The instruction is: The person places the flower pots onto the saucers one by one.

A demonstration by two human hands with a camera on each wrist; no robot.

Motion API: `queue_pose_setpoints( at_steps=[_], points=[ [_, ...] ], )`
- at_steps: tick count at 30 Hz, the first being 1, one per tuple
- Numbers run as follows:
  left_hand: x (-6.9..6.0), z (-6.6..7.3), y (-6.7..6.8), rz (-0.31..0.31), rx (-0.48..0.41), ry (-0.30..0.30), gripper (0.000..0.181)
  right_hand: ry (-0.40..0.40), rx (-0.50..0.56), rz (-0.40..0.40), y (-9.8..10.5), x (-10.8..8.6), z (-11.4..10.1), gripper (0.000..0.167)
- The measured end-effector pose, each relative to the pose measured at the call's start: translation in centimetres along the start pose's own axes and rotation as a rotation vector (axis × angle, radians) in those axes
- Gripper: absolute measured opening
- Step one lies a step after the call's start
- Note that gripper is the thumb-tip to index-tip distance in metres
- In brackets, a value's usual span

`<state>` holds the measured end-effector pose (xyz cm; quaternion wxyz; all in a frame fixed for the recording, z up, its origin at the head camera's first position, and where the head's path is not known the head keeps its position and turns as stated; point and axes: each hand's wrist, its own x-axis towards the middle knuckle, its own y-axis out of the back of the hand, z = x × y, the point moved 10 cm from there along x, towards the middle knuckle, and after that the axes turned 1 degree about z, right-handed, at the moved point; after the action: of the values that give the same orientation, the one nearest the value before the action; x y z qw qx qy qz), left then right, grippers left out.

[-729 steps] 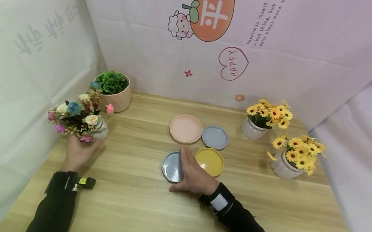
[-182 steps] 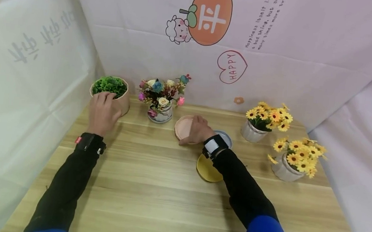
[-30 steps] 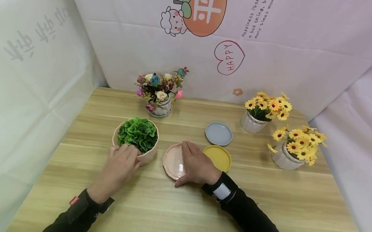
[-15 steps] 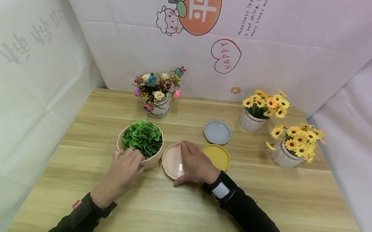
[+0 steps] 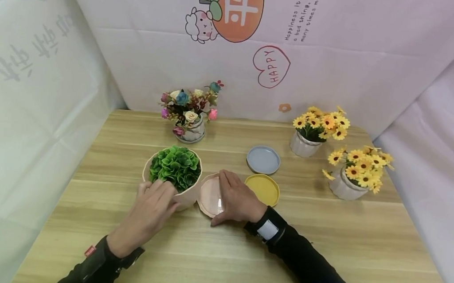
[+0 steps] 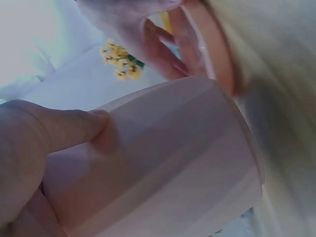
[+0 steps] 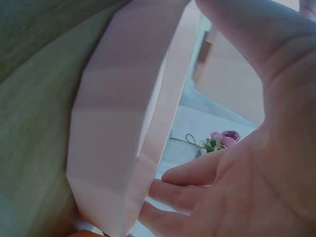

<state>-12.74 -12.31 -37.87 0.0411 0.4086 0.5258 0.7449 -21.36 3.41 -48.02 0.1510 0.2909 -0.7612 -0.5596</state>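
Pink pot (image 5: 189, 196), pinched by the left hand (image 5: 148, 211), could tip if it snags the saucer (image 5: 209, 195) the right hand (image 5: 240, 200) grips.

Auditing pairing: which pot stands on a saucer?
The rose pot, back left, with a grey saucer beneath. Back daisy pot and front daisy pot stand on the table; the left hand holds the leafy pot by the pink saucer.

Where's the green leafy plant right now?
In the head view, the green plant is left of the middle, just left of the pink plate and in front of the pot of mixed flowers.
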Motion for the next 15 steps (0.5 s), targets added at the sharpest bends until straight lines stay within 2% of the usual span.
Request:
queue_pose_setpoints(
  at_steps=[6, 9, 15],
  points=[
    [1.7, 1.4, 0.4, 0.005, -0.022, -0.042, 0.041, 0.014, 0.109, 0.003, 0.6, 0.0, 0.4, 0.145],
    [2.5, 2.3, 0.1, 0.006, -0.016, -0.077, 0.040, 0.001, 0.190, -0.003, 1.2, 0.0, 1.1, 0.140],
    [3.9, 3.7, -1.0, 0.013, -0.028, -0.130, 0.035, -0.023, 0.283, -0.019, 3.3, -0.9, 3.0, 0.145]
  ],
)
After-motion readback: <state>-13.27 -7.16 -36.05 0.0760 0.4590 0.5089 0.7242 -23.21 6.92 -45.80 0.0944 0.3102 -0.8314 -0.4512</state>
